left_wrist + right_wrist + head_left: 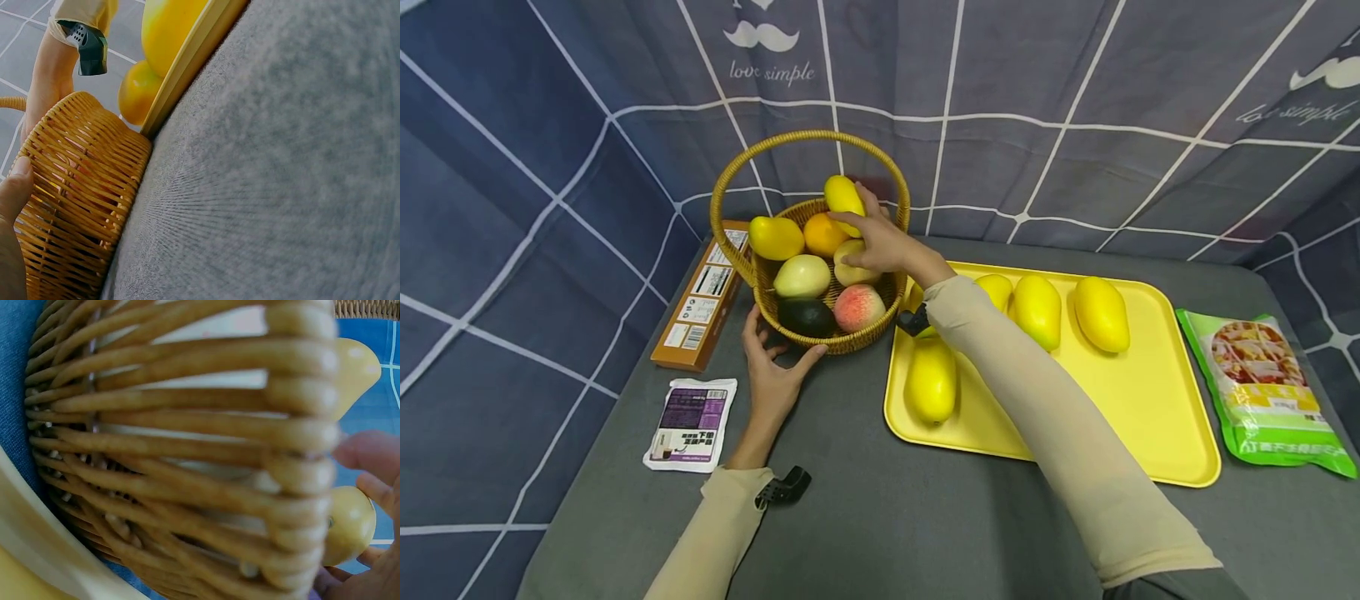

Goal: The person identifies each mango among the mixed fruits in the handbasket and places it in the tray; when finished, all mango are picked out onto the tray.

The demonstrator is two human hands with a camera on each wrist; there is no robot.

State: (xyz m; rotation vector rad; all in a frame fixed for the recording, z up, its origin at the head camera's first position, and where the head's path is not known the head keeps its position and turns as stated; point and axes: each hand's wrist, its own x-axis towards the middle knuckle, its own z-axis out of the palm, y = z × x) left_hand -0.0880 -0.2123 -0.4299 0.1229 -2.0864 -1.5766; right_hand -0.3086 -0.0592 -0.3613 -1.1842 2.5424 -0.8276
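A wicker basket [868, 337] with a tall handle holds a yellow mango [775, 239], an orange [824, 235], a pale green fruit [802, 276], a dark green avocado [806, 317], a peach [859, 307] and a pale yellow round fruit [850, 262]. At the basket's back right, my right hand [886, 240] grips another mango [842, 195] over the rim. It overlaps the pale yellow fruit in the head view. My left hand [772, 382] rests with spread fingers against the basket's front left; its thumb [19, 181] presses near the rim.
A yellow tray [1135, 417] with several mangoes stands right of the basket, under my right forearm. A brown box [700, 304] lies left of the basket, a white and purple packet [691, 425] in front of it. At the far right lies a green food bag [1266, 387].
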